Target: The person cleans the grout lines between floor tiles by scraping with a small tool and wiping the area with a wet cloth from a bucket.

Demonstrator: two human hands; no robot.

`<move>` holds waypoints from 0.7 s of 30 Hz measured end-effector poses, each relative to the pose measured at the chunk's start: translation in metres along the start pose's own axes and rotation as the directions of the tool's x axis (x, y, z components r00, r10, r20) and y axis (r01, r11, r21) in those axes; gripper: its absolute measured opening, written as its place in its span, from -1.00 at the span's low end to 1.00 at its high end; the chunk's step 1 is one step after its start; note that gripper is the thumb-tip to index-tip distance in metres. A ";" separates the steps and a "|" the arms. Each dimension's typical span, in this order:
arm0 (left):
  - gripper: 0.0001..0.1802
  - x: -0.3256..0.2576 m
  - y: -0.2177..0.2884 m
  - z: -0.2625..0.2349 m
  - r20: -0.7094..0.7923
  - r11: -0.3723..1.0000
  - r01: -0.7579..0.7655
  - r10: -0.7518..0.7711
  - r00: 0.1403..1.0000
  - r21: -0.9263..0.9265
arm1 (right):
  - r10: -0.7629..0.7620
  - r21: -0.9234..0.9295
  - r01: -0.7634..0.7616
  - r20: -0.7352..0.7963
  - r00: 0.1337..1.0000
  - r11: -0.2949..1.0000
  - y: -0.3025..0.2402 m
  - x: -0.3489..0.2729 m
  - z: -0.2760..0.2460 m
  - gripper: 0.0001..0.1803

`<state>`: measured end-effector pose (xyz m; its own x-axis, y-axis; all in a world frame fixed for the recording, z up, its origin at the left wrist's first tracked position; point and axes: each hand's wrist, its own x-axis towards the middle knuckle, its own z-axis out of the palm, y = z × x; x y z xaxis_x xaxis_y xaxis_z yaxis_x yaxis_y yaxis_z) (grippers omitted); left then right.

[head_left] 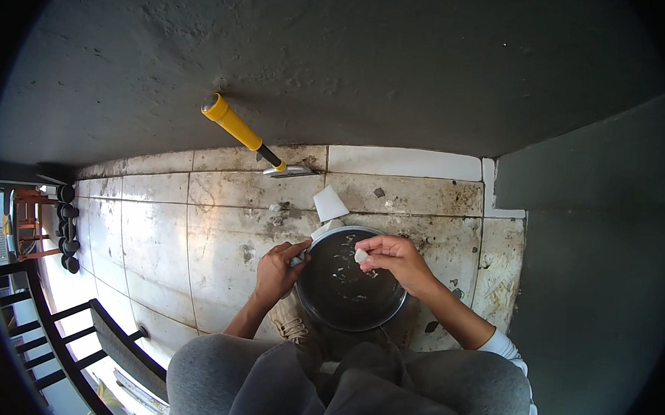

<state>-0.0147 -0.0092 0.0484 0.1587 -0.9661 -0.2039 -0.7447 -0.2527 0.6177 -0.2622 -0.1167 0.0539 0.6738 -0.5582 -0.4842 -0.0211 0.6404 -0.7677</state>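
Note:
A round dark basin (pixel 346 313) with a pale metal rim stands between my feet, with small light scraps in it. Over its upper right part, my right hand (pixel 396 262) pinches a small white chunk (pixel 361 255) between thumb and fingers. At the basin's left rim my left hand (pixel 278 271) is closed, its fingers curled round a small greyish piece (pixel 297 260) that I cannot make out. Just beyond the rim lies a white square piece (pixel 330 204) on the floor. Nearer the rim is another whitish piece (pixel 327 229), partly hidden behind the basin.
A long-handled scraper with a yellow grip (pixel 235 124) leans on the dark wall (pixel 355 66). Stained white tiles (pixel 154 236) with loose crumbs cover the floor. Dumbbells (pixel 68 227) stand at the far left, near a black railing (pixel 55 343). Another dark wall (pixel 591 296) rises at right.

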 end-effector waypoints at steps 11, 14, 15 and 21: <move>-0.78 0.016 -0.012 -0.009 0.167 0.999 0.031 -0.030 0.985 -0.004 | -0.248 -0.538 0.119 -0.174 0.953 0.835 -0.040 0.018 -0.028 -0.79; -0.75 0.021 -0.002 -0.018 0.247 0.993 0.118 -0.122 0.961 0.032 | -0.439 -0.626 0.157 -0.326 0.837 0.764 -0.053 0.051 -0.073 -0.81; -0.75 0.023 0.000 -0.019 0.256 0.993 0.116 -0.121 0.959 0.032 | -0.434 -0.623 0.149 -0.334 0.837 0.768 -0.054 0.062 -0.087 -0.81; -0.75 0.026 0.002 -0.017 0.276 0.990 0.088 -0.116 0.954 0.112 | -0.359 -0.730 -0.172 -0.509 0.782 0.661 -0.047 0.116 -0.125 -0.82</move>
<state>-0.0010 -0.0362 0.0573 0.0590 -0.8774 -0.4761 -0.7960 -0.3292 0.5080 -0.2757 -0.2774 -0.0182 0.1584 -0.9351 -0.3171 -0.6694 0.1344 -0.7307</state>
